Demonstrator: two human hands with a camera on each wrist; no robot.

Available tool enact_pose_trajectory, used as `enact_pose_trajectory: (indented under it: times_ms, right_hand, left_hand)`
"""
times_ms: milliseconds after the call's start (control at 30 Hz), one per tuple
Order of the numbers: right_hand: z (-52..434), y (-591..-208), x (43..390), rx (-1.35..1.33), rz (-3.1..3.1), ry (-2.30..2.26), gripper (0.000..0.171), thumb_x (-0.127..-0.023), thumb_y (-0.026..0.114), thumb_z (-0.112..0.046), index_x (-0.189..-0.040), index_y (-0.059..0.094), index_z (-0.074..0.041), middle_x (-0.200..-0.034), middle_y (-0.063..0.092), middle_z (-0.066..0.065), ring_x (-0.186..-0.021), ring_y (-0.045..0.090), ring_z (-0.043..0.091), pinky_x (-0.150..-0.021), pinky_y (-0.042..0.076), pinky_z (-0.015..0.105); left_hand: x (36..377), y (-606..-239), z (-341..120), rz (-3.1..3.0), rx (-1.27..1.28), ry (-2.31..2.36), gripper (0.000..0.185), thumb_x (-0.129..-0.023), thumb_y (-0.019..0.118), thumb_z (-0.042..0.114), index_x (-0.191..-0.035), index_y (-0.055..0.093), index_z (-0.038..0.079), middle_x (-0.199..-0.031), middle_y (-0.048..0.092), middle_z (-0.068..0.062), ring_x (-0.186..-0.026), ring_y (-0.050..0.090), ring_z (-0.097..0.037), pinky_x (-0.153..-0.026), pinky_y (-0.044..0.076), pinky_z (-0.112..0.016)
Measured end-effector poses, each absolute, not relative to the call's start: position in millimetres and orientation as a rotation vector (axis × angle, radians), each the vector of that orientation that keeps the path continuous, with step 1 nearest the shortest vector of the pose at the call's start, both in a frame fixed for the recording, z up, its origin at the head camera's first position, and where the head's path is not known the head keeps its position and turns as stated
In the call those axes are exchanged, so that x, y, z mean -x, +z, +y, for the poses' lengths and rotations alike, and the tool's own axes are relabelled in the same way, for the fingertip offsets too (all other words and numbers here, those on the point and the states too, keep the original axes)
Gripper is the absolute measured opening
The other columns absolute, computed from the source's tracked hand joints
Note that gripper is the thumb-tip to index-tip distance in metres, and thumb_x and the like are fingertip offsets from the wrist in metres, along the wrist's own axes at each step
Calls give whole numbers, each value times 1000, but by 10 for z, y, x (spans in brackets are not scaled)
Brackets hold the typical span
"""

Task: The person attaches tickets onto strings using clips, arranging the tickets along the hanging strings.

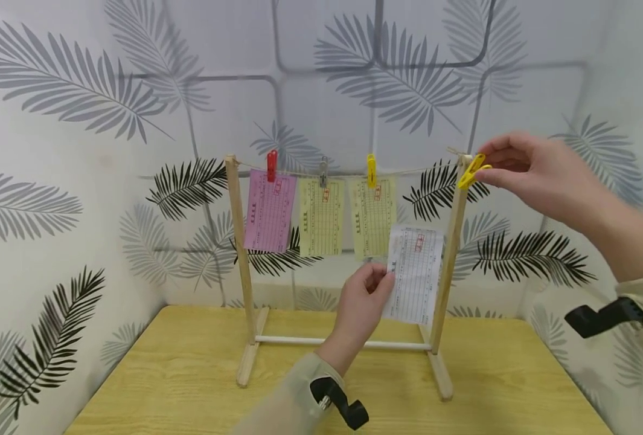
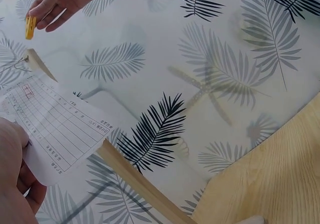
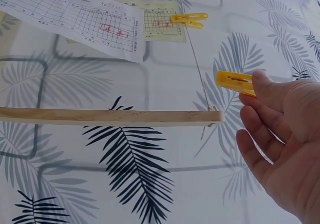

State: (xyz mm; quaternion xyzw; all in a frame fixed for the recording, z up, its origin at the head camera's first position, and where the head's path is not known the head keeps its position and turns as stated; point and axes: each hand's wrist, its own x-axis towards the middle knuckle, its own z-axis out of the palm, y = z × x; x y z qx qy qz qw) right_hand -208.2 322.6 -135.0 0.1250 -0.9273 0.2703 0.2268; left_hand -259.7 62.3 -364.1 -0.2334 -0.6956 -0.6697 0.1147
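Note:
My right hand pinches a yellow clothespin just beside the top of the right post of a small wooden rack; the same yellow clothespin shows between thumb and forefinger in the right wrist view. My left hand holds a white printed slip by its left edge, below the string and close to the right post. On the string hang a pink slip under a red peg, a yellow slip under a grey peg, and another yellow slip under a yellow peg.
The rack stands on a light wooden table, close to a wall papered with leaf prints. The table's front and sides lie bare. The string's stretch between the yellow peg and the right post carries nothing.

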Motion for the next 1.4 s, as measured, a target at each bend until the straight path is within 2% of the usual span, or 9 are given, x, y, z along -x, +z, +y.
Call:
enact_pose_trajectory:
  times_ms: [67, 133, 300, 400, 733, 1033, 1267, 1400]
  right_hand:
    - [3199, -1283, 2141, -355, -2552, 726, 49, -111, 71, -35, -148, 62, -5, -138, 71, 18, -104, 61, -7, -85, 44, 16]
    - [3164, -1223, 2198, -367, -2542, 699, 48, -110, 72, -35, -148, 63, -6, -136, 72, 17, -109, 63, 3, -87, 45, 21]
    - [3092, -1110, 2309, -429, -2523, 632, 42, -110, 73, -30, -143, 67, -5, -133, 74, 20, -122, 66, 34, -100, 45, 49]
    - [3064, -1066, 2361, -459, -2516, 606, 38, -110, 73, -26, -139, 69, -2, -130, 74, 22, -124, 65, 40, -104, 43, 61]
    - [2989, -1010, 2591, -489, -2509, 527, 31, -108, 74, -21, -132, 71, -1, -122, 75, 22, -117, 65, 40, -102, 45, 61]
    - [2900, -993, 2735, -503, -2542, 501, 30, -108, 74, -19, -131, 71, -1, -122, 74, 22, -115, 65, 38, -95, 48, 54]
    - [2871, -978, 2794, -492, -2572, 463, 31, -108, 74, -20, -131, 70, 0, -123, 75, 23, -116, 66, 41, -95, 49, 59]
    - [2870, -966, 2815, -490, -2575, 442, 28, -107, 76, -21, -127, 72, -2, -120, 76, 21, -112, 69, 39, -91, 50, 56]
  left_hand:
    - [2618, -3594, 647, -2028, 686, -1980, 7, -109, 72, 17, -108, 76, 11, -95, 73, 4, -84, 64, -9, -75, 54, -26]
    - [2631, -3538, 675, -2028, 679, -1997, 7, -110, 72, 17, -109, 76, 12, -98, 74, 4, -87, 65, -9, -77, 55, -27]
    - [2665, -3419, 745, -2041, 636, -2020, 9, -111, 70, 20, -112, 77, 14, -99, 76, 7, -88, 66, -9, -77, 55, -28]
    - [2690, -3355, 777, -2029, 620, -2015, 10, -111, 71, 19, -114, 77, 13, -100, 76, 6, -88, 65, -9, -77, 54, -28]
    - [2798, -3235, 885, -1970, 573, -2015, 8, -110, 71, 15, -110, 76, 9, -99, 74, 7, -89, 61, -7, -79, 52, -27]
    - [2838, -3157, 996, -1956, 483, -1970, 6, -109, 73, 14, -106, 76, 11, -95, 71, 8, -88, 61, -6, -81, 53, -28]
    - [2876, -3105, 1070, -1938, 461, -1926, 6, -108, 73, 14, -103, 76, 11, -91, 70, 8, -84, 60, -7, -78, 53, -29]
    - [2959, -3122, 1111, -1920, 467, -1919, 6, -107, 73, 15, -101, 75, 14, -90, 70, 8, -84, 61, -8, -77, 54, -29]
